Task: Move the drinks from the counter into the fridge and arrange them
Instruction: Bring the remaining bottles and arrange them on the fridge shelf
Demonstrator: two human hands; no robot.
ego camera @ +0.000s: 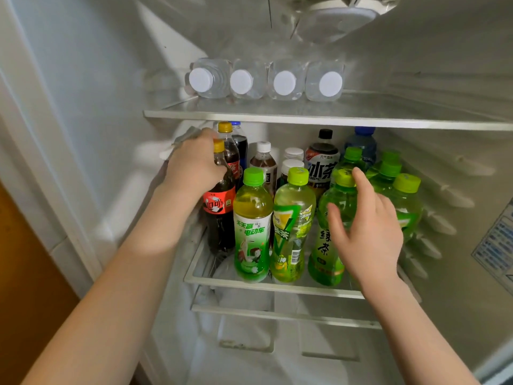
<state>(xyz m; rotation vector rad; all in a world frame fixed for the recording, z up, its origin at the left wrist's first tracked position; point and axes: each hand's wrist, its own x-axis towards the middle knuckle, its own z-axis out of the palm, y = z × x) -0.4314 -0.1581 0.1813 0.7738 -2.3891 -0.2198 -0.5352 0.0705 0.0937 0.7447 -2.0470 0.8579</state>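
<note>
white fridge (pixel 105 79) walls are filling the view, its shelf (pixel 272 284) crowded with drinks. left hand (pixel 194 168) is gripping a cola bottle (pixel 219 218) at its shoulder; it is probably full, heavy and slick, so the neck is looking safest. right hand (pixel 366 226) is hovering relaxed, fingers spread, before a green tea (pixel 324 245) reading "绿茶". between the hands, a label (pixel 251 227) is reading "天天赢 电动车".

**Off-task surroundings**

Orange-brown panel (pixel 25 273) fills the lower left corner. White tiled strip (pixel 65 257) runs diagonally just beside it, one joint line visible. Blue-printed sticker (pixel 497 245) at far right edge, text unreadable. Round pale housing (pixel 341 18) overhead, partly cut off.
</note>
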